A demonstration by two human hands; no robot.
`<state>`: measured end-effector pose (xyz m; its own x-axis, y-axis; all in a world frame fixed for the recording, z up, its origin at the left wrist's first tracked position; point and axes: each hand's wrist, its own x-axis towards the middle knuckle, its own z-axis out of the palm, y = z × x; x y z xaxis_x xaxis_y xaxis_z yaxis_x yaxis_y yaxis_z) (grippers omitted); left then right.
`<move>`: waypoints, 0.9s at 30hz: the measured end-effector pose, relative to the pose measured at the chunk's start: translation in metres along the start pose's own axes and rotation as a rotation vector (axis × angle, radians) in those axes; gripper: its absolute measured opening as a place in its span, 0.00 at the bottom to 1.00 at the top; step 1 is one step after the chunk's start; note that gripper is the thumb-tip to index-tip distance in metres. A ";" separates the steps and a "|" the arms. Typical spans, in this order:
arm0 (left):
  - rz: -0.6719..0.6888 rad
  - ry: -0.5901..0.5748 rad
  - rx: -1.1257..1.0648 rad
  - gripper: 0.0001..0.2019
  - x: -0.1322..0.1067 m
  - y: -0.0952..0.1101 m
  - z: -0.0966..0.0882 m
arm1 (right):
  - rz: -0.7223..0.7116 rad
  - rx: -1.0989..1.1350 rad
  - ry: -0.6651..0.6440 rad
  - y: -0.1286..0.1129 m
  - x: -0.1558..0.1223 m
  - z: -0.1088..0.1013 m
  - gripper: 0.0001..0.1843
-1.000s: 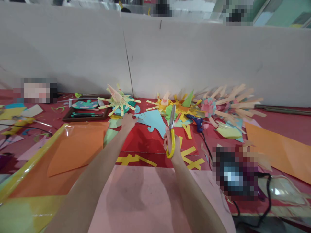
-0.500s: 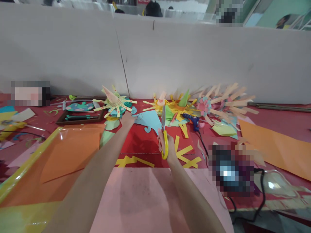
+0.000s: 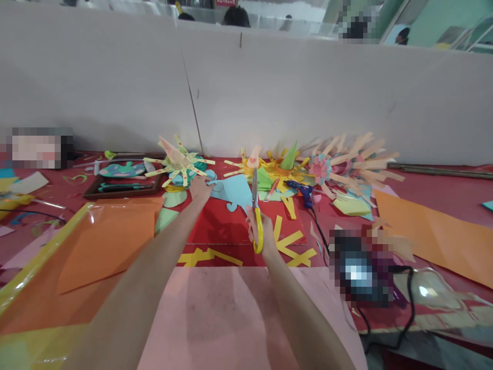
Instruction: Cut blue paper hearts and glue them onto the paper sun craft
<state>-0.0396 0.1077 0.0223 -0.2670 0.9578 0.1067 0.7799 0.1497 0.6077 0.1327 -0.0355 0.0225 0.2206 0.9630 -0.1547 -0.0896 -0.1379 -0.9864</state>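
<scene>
In my right hand (image 3: pixel 265 229) is a pair of scissors (image 3: pixel 258 231) with yellow handles, its blades pointing up and away from me. The blades look together. My left hand (image 3: pixel 200 189) is closed on the left end of a light blue sheet of paper (image 3: pixel 235 186), its fingertips partly hidden. A small curl is cut at the sheet's lower edge, and a drawn curl shows near my left fingers. The sheet's right edge lies beside the scissors. Behind my left hand stands a yellow paper flower (image 3: pixel 181 165) with a pink cone.
Yellow paper strips (image 3: pixel 290 240) lie beside my right hand. A blue glue gun (image 3: pixel 304 192) rests beyond them. Paper flowers line the white partition (image 3: pixel 308 92). On the left are a brown tool tray (image 3: pixel 123 194) and orange paper (image 3: pixel 111 241); more orange paper (image 3: pixel 442 234) lies right.
The whole view has shifted slightly, so things sit a little further left. Both hands keep nearly the same pose, with the scissors and the blue paper still held.
</scene>
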 end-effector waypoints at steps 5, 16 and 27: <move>-0.004 0.030 -0.103 0.10 0.009 0.011 -0.005 | 0.107 0.037 -0.036 -0.011 -0.006 0.001 0.23; -0.019 0.266 -0.771 0.04 -0.027 0.060 -0.046 | 0.019 0.011 -0.087 -0.009 -0.011 0.004 0.24; 0.074 -0.558 -0.697 0.10 -0.080 0.081 -0.068 | -0.209 0.100 0.157 -0.018 -0.006 -0.007 0.16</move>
<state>0.0060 0.0263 0.1167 0.2260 0.9663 -0.1232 0.2146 0.0740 0.9739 0.1400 -0.0401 0.0412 0.3916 0.9194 0.0367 -0.1201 0.0906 -0.9886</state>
